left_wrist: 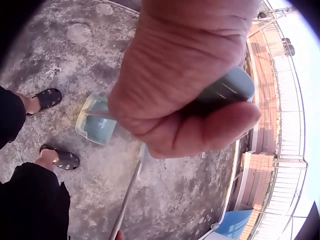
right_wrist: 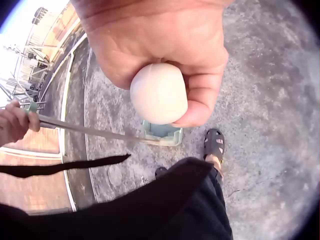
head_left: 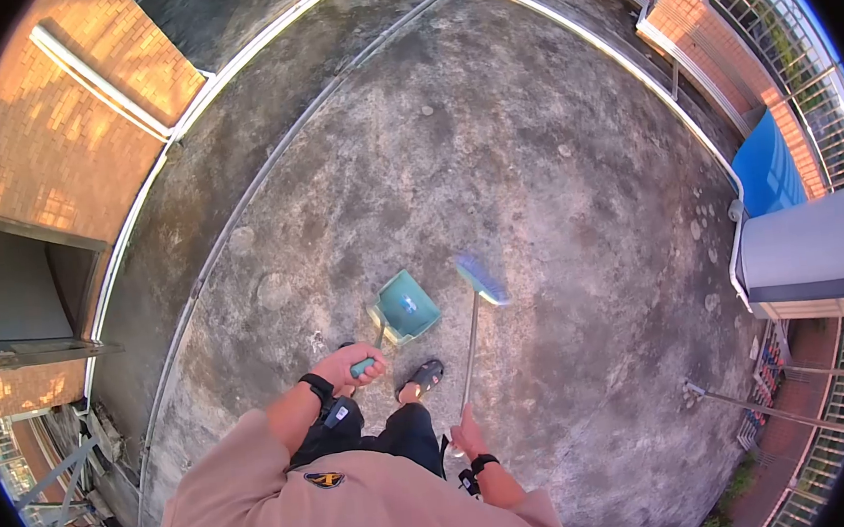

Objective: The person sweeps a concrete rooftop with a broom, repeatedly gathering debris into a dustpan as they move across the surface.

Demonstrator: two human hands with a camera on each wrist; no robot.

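Note:
In the head view the left hand [head_left: 351,366] grips the green handle [head_left: 362,367] of a dustpan. The green dustpan [head_left: 409,307] lies on the ground ahead of the feet, a small pale bit inside it. The right hand [head_left: 471,434] holds the broom's grey pole [head_left: 473,344]; its blue-bristled head [head_left: 482,280] is right of the dustpan, apart from it. The left wrist view shows the left hand [left_wrist: 185,80] curled round the handle end [left_wrist: 230,87]. Fingers of the right hand [right_wrist: 160,55] wrap the pole's white rounded end [right_wrist: 159,94] in the right wrist view.
Stained concrete ground [head_left: 581,250] surrounds the person, whose dark shoe [head_left: 419,377] is just below the dustpan. A thin pipe [head_left: 237,214] runs along the left. A grey-white box [head_left: 802,248], blue sheet [head_left: 767,168] and railings stand right; a brick wall [head_left: 52,165] rises left.

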